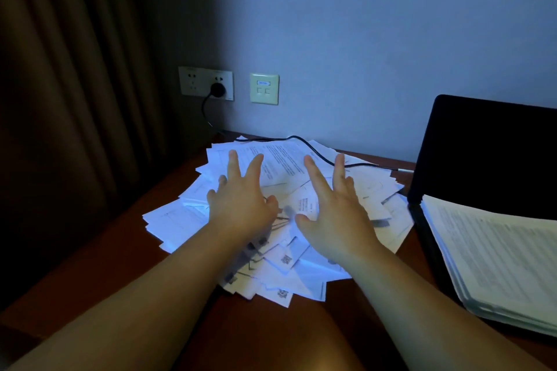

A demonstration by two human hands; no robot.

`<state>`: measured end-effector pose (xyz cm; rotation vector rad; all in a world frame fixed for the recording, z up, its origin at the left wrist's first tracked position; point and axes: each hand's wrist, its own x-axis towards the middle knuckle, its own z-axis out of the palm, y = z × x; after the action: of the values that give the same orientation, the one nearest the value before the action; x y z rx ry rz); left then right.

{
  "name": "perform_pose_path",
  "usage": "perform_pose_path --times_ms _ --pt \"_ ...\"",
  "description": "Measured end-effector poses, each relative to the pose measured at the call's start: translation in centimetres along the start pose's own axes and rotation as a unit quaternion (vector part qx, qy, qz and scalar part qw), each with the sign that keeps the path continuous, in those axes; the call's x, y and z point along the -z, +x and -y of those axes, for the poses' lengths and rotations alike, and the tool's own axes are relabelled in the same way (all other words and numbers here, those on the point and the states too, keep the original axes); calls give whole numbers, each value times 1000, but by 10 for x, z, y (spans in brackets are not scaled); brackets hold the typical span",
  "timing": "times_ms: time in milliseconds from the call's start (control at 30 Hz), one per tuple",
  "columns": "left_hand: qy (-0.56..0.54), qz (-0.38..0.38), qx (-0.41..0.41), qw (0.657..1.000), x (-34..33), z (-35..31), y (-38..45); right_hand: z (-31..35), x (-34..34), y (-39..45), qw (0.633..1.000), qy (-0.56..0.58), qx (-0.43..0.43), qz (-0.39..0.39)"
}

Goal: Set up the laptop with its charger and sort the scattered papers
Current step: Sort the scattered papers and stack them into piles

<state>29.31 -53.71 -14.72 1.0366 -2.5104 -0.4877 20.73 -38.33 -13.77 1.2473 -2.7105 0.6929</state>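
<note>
Now both of your hands hover spread over the scattered papers (271,238) in the middle of the frame: left hand (241,205) and right hand (331,217), fingers straight and splayed, holding nothing. The heap lies directly beneath and ahead of your palms, fanning from lower centre up toward the wall, with each hand about equally near it. The charger cable (304,143) crosses the heap's far edge, running from the wall socket (206,83) toward the laptop (488,153) at right, where a sorted stack (494,259) rests. You likely gather inward next.
</note>
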Motion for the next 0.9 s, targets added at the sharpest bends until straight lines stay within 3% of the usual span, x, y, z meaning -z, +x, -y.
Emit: perform_pose_path --times_ms 233,467,700,900 --pt "-162 -88 65 981 4 35 7 16 -18 40 998 0 35 58" --pt "-220 -78 92 968 8 39 20 38 -34 57 994 9 51 97" --pt "-271 -91 116 951 7 39 22 46 -41 68 981 -58 82 167" --pt "-284 -149 109 941 11 37 20 51 -34 77 980 -64 106 152"
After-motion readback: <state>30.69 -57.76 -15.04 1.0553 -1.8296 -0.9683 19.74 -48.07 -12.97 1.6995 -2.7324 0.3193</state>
